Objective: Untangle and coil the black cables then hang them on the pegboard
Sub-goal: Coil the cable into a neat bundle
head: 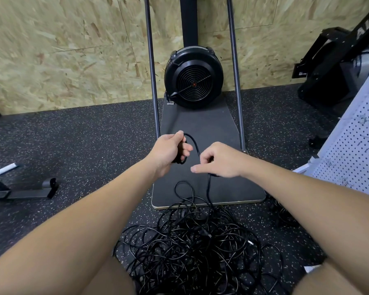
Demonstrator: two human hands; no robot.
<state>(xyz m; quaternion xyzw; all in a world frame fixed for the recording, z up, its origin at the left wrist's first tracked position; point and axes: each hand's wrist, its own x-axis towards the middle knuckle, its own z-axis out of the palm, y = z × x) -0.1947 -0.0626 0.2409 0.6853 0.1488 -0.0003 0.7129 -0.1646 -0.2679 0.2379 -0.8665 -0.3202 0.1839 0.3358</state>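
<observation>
A big tangle of black cables lies on the speckled floor between my knees. One black cable rises from the pile and arches between my hands. My left hand grips a small coil of it, fingers curled round the loops. My right hand pinches the same cable a little lower and to the right, with the strand hanging down from it to the pile. The white pegboard leans at the right edge, with a few small hooks on it.
A black fan machine stands on a dark base board straight ahead, flanked by two metal poles. Black gym equipment sits at the back right, a low metal frame at the left. An OSB wall is behind.
</observation>
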